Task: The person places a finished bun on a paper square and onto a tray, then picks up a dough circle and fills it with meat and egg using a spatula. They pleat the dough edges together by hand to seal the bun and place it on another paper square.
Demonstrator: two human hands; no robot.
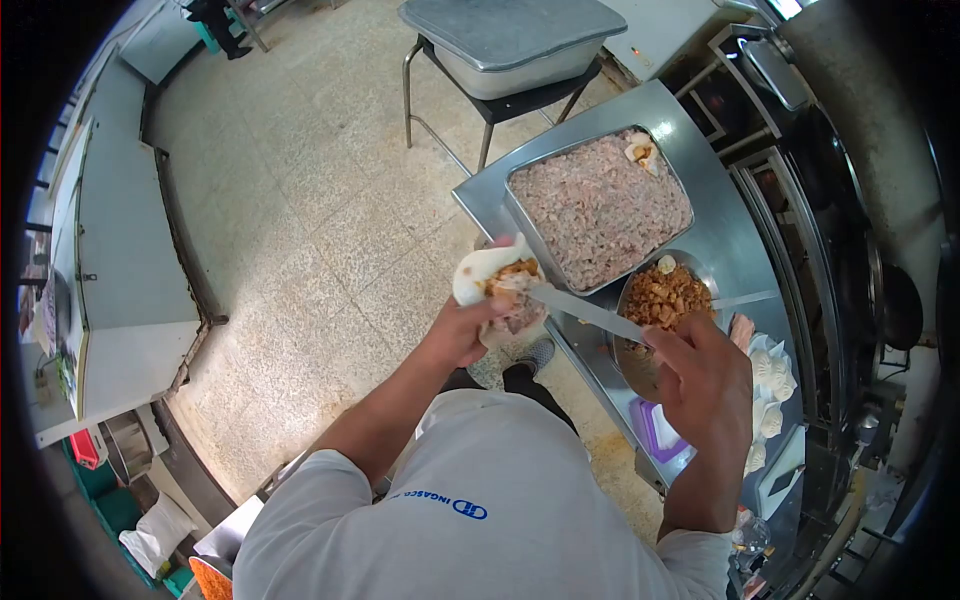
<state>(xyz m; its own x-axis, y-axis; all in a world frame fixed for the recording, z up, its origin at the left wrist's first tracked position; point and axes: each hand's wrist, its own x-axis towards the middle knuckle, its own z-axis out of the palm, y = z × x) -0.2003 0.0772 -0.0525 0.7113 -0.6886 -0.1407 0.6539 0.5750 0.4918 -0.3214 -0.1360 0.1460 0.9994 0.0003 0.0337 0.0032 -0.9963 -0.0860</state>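
Note:
My left hand (468,328) is closed around a round white dough wrapper (482,268) that lies open on the palm, with pinkish minced meat and brown diced filling on it. A flat metal spatula (590,313) is gripped in my right hand (705,375), and its tip touches the filling. Beyond my hands, a metal tray (540,245) is full of minced meat (600,205), with a small piece of dough and brown filling (641,152) on top at its far corner. Below the tray, a round metal bowl (637,375) contains brown diced filling (665,298).
The steel table (655,105) also carries a purple-edged container (655,428), several pleated white buns (770,385) and a digital scale (778,475). A lidded tub (515,30) stands on a stool ahead. Dark oven racks (770,190) line the right. A person's legs (215,22) show far off.

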